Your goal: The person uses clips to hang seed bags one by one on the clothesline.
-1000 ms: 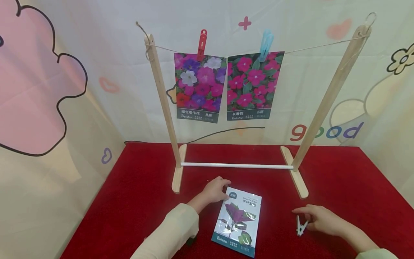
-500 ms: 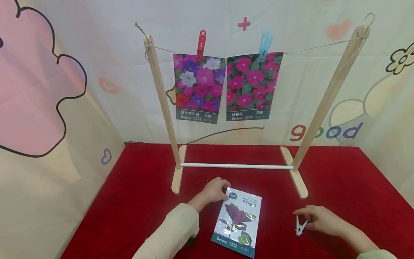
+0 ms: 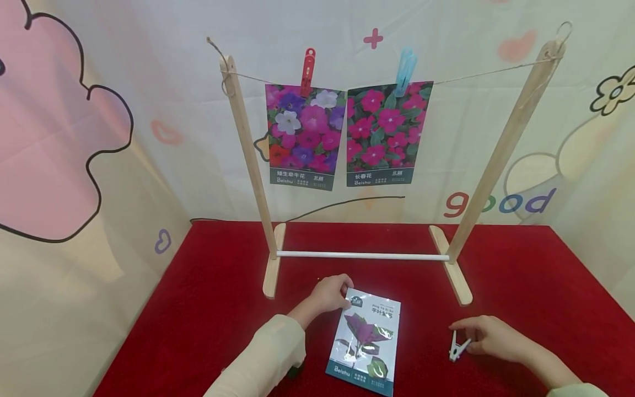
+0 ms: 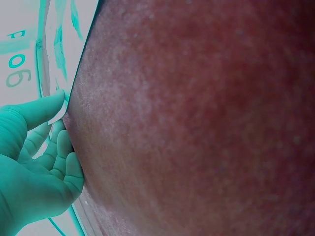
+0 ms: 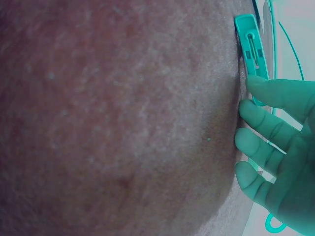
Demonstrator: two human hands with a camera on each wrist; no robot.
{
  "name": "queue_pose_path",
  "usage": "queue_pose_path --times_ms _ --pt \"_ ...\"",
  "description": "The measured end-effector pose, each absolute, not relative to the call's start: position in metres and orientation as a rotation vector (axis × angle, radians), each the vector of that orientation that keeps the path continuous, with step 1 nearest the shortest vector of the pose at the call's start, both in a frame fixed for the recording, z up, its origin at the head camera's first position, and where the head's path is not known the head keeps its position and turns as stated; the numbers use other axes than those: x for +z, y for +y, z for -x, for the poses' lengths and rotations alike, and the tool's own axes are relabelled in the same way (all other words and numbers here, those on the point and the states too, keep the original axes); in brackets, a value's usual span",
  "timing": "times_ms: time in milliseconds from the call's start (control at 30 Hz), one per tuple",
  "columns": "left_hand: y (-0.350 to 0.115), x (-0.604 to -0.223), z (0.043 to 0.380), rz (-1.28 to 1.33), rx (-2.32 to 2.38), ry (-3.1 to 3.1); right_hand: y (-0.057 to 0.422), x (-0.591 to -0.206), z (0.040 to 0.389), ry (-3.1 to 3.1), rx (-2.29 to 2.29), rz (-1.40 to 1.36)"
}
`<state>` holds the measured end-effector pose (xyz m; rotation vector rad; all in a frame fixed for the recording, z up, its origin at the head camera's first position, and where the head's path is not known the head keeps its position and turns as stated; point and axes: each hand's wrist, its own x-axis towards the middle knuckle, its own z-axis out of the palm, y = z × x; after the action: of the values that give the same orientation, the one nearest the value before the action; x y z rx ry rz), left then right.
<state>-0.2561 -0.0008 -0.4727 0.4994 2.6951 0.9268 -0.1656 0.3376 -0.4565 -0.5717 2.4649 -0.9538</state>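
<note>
I observe a curtained, booth-like space: cartoon-printed drapes hang beyond and beside the left grip; a red-covered desk lies beneath.

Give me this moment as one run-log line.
left hand: pinches packet corner | right hand: pinches white clip | rack: red clip holds left flower card, blue clip holds right flower card

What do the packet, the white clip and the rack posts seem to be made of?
Packet: probably glossy plastic film or laminate, judging by the bright glints across its face.
White clip: likely smooth hard plastic; the right wrist view shows molded-looking recesses.
Rack posts: apparently wood, pale tan and fairly matte; whether varnished, I can't tell.
</note>
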Motion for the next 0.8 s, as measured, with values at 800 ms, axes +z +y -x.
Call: queue_pose_path --times_ms 800 --pt "-0.012 -0.472 0.249 -0.372 1.428 2.336 0.335 -0.453 0.167 2.229 -1.248 0.671"
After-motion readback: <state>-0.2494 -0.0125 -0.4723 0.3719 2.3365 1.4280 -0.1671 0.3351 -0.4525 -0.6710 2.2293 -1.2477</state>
